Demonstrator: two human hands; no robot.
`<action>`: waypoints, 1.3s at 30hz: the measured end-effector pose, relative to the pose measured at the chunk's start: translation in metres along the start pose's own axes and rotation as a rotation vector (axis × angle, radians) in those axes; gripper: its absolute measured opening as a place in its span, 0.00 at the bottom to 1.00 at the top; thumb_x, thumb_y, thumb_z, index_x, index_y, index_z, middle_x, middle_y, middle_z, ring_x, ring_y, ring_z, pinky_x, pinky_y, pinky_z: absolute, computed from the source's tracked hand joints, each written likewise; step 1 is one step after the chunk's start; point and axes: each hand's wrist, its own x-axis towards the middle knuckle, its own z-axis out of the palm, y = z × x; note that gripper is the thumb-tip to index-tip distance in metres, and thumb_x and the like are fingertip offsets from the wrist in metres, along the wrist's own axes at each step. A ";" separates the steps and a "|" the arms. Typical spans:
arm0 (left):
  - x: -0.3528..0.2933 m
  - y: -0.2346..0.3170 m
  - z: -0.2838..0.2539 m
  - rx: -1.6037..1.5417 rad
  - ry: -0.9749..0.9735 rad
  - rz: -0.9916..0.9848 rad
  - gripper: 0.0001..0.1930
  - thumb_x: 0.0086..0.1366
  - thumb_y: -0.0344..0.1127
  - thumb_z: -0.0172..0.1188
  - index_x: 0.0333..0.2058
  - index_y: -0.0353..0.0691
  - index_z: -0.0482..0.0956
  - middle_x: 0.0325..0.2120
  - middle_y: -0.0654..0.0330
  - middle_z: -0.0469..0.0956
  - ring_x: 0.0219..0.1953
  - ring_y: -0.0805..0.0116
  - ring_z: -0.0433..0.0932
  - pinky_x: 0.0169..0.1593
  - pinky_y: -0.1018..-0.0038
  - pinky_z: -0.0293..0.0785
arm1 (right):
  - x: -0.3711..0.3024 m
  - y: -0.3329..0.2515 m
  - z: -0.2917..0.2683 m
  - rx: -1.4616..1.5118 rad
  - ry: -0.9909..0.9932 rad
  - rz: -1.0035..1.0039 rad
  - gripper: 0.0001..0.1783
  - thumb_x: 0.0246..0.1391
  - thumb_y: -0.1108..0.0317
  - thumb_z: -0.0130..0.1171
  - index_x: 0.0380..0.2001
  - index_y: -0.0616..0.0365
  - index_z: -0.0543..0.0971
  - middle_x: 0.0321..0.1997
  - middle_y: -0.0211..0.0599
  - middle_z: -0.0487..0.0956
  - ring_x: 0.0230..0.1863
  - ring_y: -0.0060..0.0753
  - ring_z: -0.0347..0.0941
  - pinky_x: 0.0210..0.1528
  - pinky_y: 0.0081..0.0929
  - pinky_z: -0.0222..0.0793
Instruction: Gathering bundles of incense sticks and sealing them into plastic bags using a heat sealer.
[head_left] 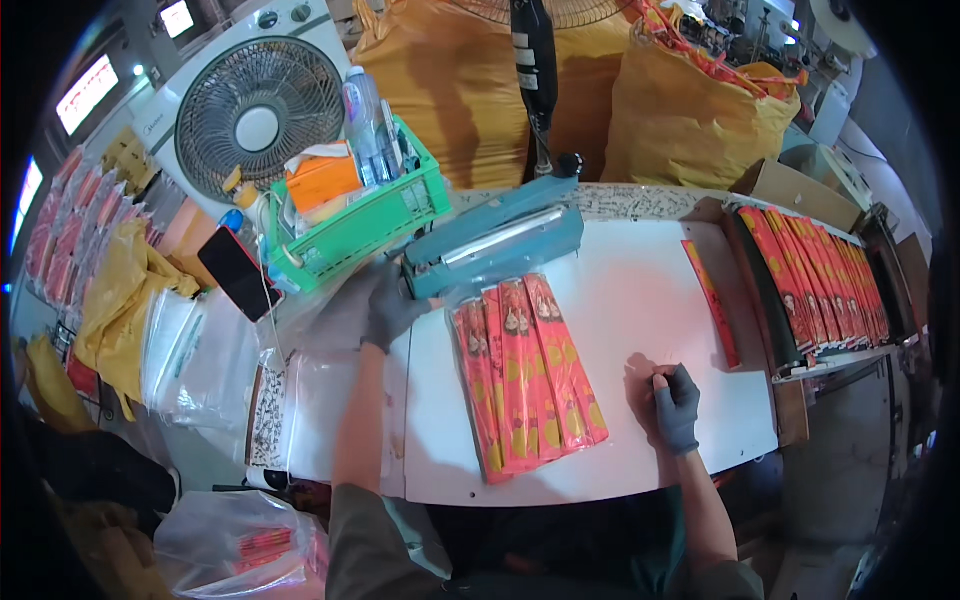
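Observation:
A clear plastic bag of red and gold paper packets lies on the white tabletop. Its upper end meets the front of a teal bar heat sealer. My left hand, in a grey glove with bare fingertips, is at the sealer's left end; one fingertip points toward the bag's top corner and the other fingers are mostly hidden. To the right of the bag, my right hand, gloved alike, rests over the table with its fingers curled in and nothing visible in them. Farther right lies a single red packet strip.
At right, an open box holds a row of red packets. A green basket with a bottle stands beyond my left hand, near a phone and a fan. Clear bags lie left; yellow sacks stand behind.

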 end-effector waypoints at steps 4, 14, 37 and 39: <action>0.014 -0.030 -0.002 -0.275 -0.088 -0.053 0.37 0.43 0.26 0.69 0.55 0.36 0.65 0.46 0.61 0.72 0.47 0.71 0.71 0.52 0.75 0.67 | 0.004 0.009 0.008 -0.012 0.031 -0.017 0.05 0.58 0.74 0.50 0.33 0.64 0.74 0.26 0.30 0.75 0.23 0.16 0.68 0.28 0.14 0.64; -0.010 -0.044 0.019 0.182 0.082 -0.132 0.37 0.52 0.35 0.67 0.58 0.31 0.60 0.50 0.51 0.70 0.50 0.65 0.71 0.54 0.75 0.67 | 0.006 0.015 0.014 -0.029 0.014 -0.060 0.05 0.58 0.73 0.50 0.34 0.63 0.74 0.26 0.28 0.74 0.28 0.16 0.65 0.31 0.14 0.62; -0.073 0.030 0.020 1.024 0.002 -0.308 0.29 0.59 0.35 0.53 0.60 0.37 0.60 0.62 0.46 0.56 0.65 0.45 0.52 0.63 0.52 0.50 | -0.009 -0.009 -0.039 -0.230 -0.245 -0.172 0.10 0.55 0.63 0.54 0.32 0.60 0.74 0.29 0.36 0.74 0.32 0.27 0.70 0.37 0.26 0.67; -0.092 0.037 0.038 0.885 0.140 0.198 0.29 0.58 0.36 0.55 0.58 0.36 0.62 0.59 0.43 0.60 0.63 0.45 0.55 0.63 0.50 0.50 | -0.001 -0.036 -0.060 -0.126 -0.206 -0.262 0.09 0.54 0.65 0.55 0.32 0.59 0.74 0.25 0.35 0.72 0.27 0.24 0.67 0.30 0.25 0.65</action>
